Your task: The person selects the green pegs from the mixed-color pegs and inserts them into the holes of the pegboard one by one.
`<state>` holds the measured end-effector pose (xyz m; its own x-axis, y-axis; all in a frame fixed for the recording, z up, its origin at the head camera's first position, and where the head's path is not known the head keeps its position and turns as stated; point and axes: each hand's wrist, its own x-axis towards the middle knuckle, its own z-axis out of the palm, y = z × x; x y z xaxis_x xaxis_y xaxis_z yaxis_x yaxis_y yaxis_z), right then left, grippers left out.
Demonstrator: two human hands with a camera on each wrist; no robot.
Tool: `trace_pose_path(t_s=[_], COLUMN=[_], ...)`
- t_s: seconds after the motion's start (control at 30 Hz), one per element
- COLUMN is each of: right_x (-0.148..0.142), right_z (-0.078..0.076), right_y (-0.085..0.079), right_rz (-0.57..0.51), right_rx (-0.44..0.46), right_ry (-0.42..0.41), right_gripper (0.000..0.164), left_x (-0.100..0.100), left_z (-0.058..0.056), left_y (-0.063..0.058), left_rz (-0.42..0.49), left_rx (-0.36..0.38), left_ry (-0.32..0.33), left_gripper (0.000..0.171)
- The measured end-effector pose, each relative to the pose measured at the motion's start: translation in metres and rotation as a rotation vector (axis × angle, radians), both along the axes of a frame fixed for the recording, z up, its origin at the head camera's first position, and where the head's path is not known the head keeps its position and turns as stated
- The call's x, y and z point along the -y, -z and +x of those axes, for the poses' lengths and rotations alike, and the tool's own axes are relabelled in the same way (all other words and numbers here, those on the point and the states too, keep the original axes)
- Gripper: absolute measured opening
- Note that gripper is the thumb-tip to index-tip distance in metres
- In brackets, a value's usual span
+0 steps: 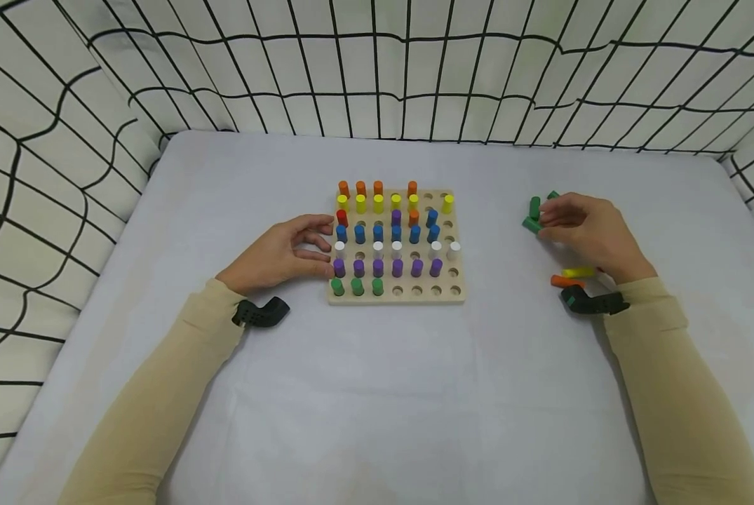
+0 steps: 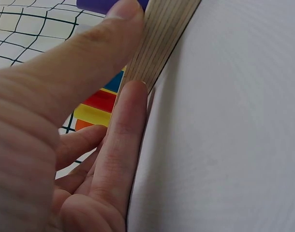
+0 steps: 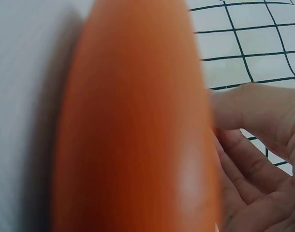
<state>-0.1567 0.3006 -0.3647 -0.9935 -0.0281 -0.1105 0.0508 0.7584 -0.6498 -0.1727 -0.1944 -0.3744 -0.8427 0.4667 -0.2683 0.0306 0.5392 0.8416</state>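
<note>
A wooden pegboard (image 1: 383,301) lies mid-table with rows of orange, yellow, blue, white, purple and green pegs and some bare holes. My left hand (image 1: 282,254) rests at its left side; in the left wrist view the thumb (image 2: 123,19) and a finger (image 2: 130,111) touch the board's edge (image 2: 159,43). My right hand (image 1: 588,228) is over loose green pegs (image 1: 532,224) to the right, fingertips right beside them. Whether it pinches one cannot be seen. An orange peg (image 3: 138,121) fills much of the right wrist view and covers the fingertips.
A yellow peg (image 1: 577,272) and an orange peg (image 1: 566,281) lie below the right hand, near the black wrist camera (image 1: 594,301). Black wire grid (image 1: 377,95) stands along the back and sides of the white-covered table (image 1: 377,407).
</note>
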Motion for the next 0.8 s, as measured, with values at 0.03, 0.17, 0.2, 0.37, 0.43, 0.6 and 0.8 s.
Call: trace_pose_path(t_s=[0.03,0.17,0.2,0.37,0.43,0.6,0.8], right_x=[0.0,0.001,0.002,0.008,0.011,0.013,0.013], right_z=[0.0,0.0,0.0,0.0,0.0,0.001,0.002], right_y=[0.0,-0.003,-0.004,-0.009,-0.01,-0.011,-0.013], right_rz=[0.002,0.024,0.032,0.09,0.114,0.133,0.13], right_rx=[0.004,0.028,0.042,0.096,0.108,0.115,0.114], right_ry=[-0.008,-0.045,-0.055,-0.097,-0.105,-0.116,-0.119], right_gripper=[0.039,0.041,0.041,0.04,0.039,0.037,0.038], left_x=[0.0,0.0,0.0,-0.001,-0.001,-0.002,-0.001], left_z=[0.0,-0.001,-0.001,-0.001,-0.001,-0.001,-0.001], left_y=[0.0,-0.001,-0.001,-0.001,-0.001,-0.001,0.001], left_rz=[-0.004,-0.018,-0.019,-0.02,-0.021,-0.019,-0.016], left_rx=[-0.002,-0.007,-0.007,-0.005,-0.005,-0.003,-0.007], left_ry=[0.0,0.0,0.001,0.0,-0.001,0.001,-0.004], left_gripper=[0.086,0.086,0.086,0.087,0.087,0.087,0.087])
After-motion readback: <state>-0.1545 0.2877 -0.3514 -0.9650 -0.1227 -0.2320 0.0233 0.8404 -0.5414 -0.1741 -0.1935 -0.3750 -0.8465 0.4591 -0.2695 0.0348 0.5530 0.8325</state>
